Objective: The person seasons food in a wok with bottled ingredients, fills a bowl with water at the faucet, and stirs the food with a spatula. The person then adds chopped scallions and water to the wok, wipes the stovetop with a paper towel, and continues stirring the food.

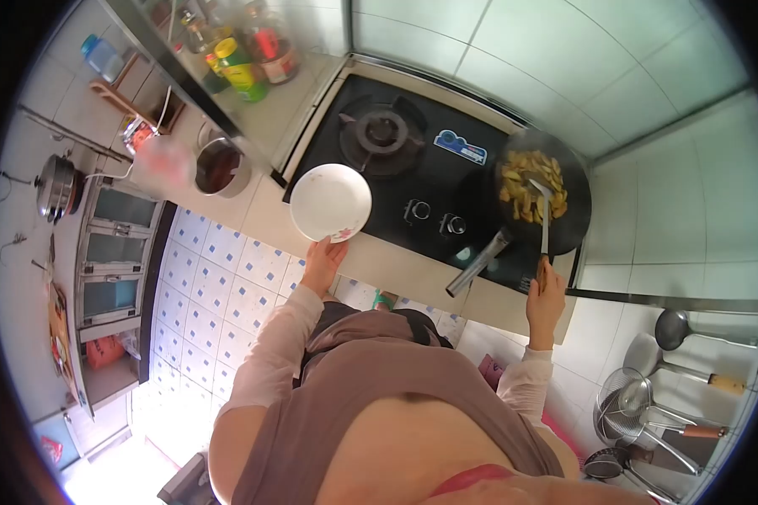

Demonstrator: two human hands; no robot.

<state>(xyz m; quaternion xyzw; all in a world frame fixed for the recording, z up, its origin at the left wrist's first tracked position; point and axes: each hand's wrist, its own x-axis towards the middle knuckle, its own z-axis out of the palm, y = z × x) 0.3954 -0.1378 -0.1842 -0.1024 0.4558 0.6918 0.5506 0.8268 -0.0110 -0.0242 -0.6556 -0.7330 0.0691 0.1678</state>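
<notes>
My right hand (547,301) is closed round the wooden handle of a metal spatula (546,220). The spatula's blade rests among yellowish-brown food pieces (522,172) in a dark wok (571,227) on the right burner. The wok's metal handle (478,264) points toward my body, and no hand is on it. At the near left edge of the stove (396,202), a white bowl (331,202) with a pink floral mark shows nothing inside. My left hand (323,263) holds the bowl's near rim.
The left burner (381,131) is bare. Bottles (240,71) stand behind a panel at the back left, beside a metal pot (222,167). Ladles and strainers (627,404) hang at the right. Tiled walls bound the stove behind and right.
</notes>
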